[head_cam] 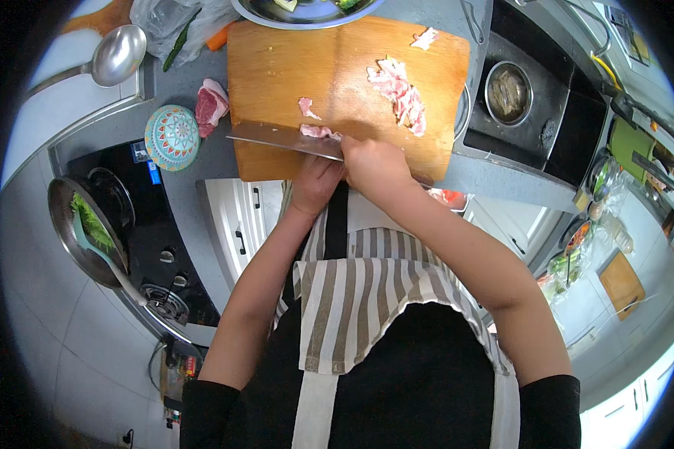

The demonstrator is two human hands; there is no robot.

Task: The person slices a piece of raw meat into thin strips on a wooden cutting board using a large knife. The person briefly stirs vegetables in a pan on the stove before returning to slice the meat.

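My right hand (377,168) grips the handle end of a steel cleaver (278,137), its blade reaching left across the near part of a wooden cutting board (292,73). My left hand (317,182) is at the board's near edge, close against the blade; its fingertips are hidden, so what they touch cannot be seen. A strip of raw meat (317,132) lies along the blade's far side. Just beyond it rests a small meat piece (308,108). Sliced meat (399,95) is heaped at the board's right, with another slice (425,38) near the far corner.
Left of the board are a raw meat chunk (210,106) and a patterned round dish (172,137). A metal bowl (309,26) touches the far edge. A wok (62,236) with a spatula (92,241) sits over the stove (146,236). The sink (545,95) is right.
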